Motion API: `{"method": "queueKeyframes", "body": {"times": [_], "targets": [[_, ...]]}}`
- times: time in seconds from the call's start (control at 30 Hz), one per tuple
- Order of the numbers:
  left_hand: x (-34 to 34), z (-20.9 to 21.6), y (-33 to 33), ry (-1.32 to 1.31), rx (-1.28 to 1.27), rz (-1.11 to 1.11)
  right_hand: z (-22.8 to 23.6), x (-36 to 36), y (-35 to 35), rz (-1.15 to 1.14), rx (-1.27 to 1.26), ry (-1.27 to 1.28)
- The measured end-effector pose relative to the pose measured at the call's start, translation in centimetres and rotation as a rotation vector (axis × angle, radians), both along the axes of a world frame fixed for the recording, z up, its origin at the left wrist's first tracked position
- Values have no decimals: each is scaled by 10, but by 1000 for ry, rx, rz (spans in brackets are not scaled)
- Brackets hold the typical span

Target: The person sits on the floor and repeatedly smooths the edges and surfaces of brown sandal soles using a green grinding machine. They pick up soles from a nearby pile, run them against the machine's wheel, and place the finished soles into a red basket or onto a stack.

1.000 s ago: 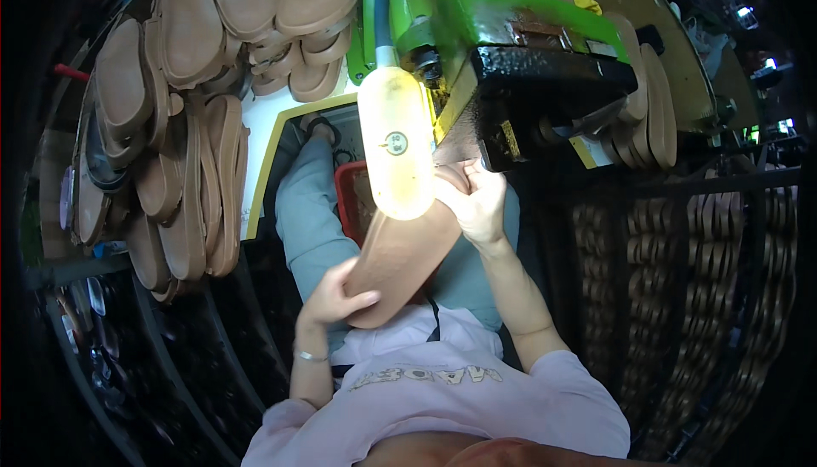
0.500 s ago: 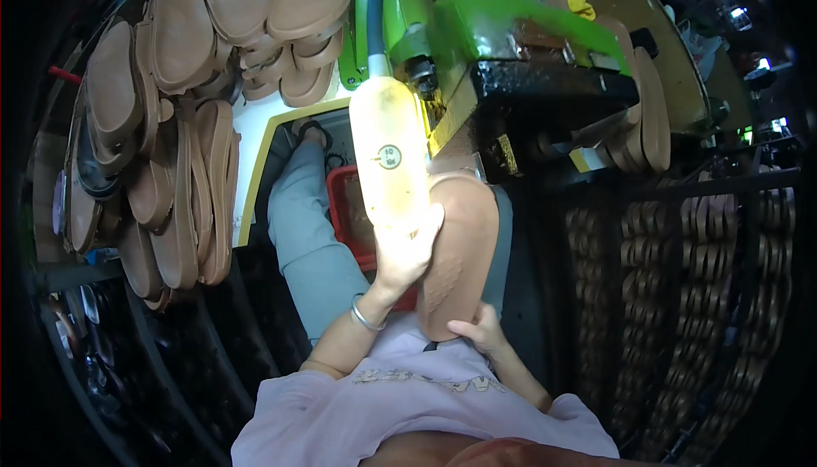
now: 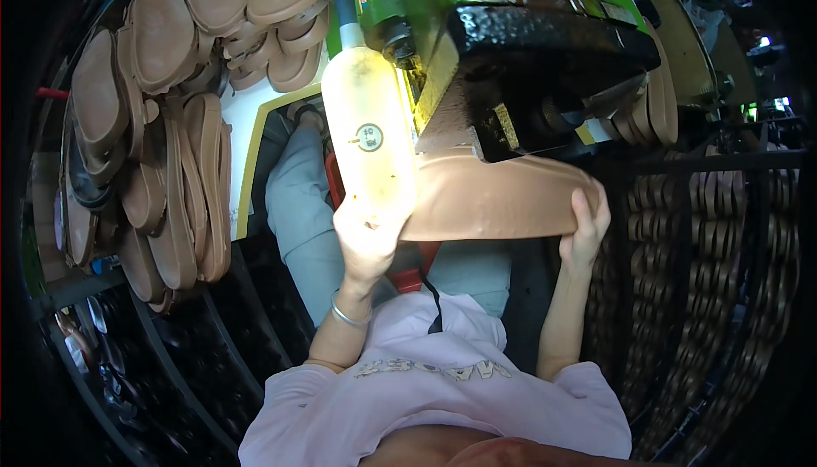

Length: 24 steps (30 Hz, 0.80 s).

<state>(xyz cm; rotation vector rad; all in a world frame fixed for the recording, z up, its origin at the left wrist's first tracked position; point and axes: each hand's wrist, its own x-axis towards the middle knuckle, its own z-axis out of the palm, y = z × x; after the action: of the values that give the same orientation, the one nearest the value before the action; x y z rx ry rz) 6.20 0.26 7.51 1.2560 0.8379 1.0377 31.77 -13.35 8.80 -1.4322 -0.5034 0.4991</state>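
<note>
A tan sandal sole [image 3: 502, 199] lies crosswise under the machine head, its long edge toward me. My left hand [image 3: 366, 233] is closed at its left end; the bright lamp covers most of those fingers and that tip of the sole. My right hand [image 3: 587, 216] grips the right end, with fingers folded over the edge. Just above the sole sits the black underside of the green machine [image 3: 545, 50]; its dark lower part overlaps the sole's upper edge. The glowing oblong lamp [image 3: 370, 118] hangs beside it, in front of my left hand.
Tan sandals [image 3: 170, 186] are heaped on a white, yellow-edged table [image 3: 247, 160] at the left. More soles [image 3: 659, 92] stand beside the machine at the right. Racks of footwear [image 3: 715, 263] fill the right side. A red container [image 3: 408, 280] shows between my legs.
The sole has turned from lengthwise to crosswise and moved up under the machine. My right hand went from its lower end up and right. The view has shifted slightly.
</note>
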Motion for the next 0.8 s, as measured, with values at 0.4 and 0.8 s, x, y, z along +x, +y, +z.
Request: {"method": "queueKeyframes", "body": {"times": [0.4,0.8], "targets": [[-65,13,16,-138,-125,86,9,-17,84,396,55,-90],[-158,-12,-2,-146,-277,175,12,-81,104,665,25,-314]]}}
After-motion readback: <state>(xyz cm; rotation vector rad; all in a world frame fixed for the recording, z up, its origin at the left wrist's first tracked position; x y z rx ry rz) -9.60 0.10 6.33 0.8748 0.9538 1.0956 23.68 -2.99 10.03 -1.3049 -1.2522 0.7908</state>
